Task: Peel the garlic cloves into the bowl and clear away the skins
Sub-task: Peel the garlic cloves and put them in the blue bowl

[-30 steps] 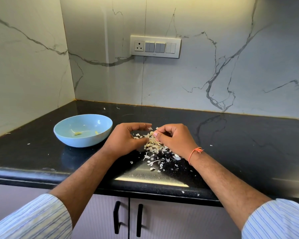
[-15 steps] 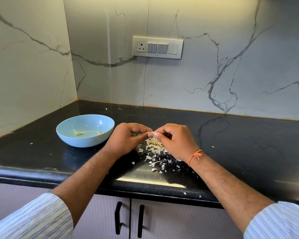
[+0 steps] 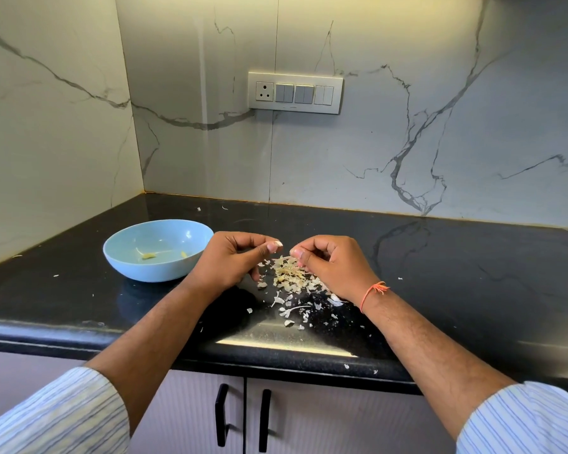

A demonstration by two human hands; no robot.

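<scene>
We hold both hands over the black countertop (image 3: pixel 473 273), just above a heap of garlic skins (image 3: pixel 291 276) that lies near the front edge, right of the blue bowl (image 3: pixel 158 249). Our left hand (image 3: pixel 232 263) is curled, thumb tip pressed against the forefinger tip; whether it pinches a scrap of skin we cannot tell. Our right hand (image 3: pixel 333 263) is curled too, its fingertips bunched together right over the far side of the heap; something pale shows at the tips, but we cannot tell whether it is a clove or skin. The two hands are close, their fingertips apart by a small gap.

The bowl sits left of our left hand, almost touching it, and holds two small peeled garlic pieces (image 3: pixel 149 255) on its bottom. Loose flakes of skin spread from the heap toward the near edge. An orange thread (image 3: pixel 373 291) circles our right wrist. A switch panel (image 3: pixel 295 92) is set in the marble wall beyond.
</scene>
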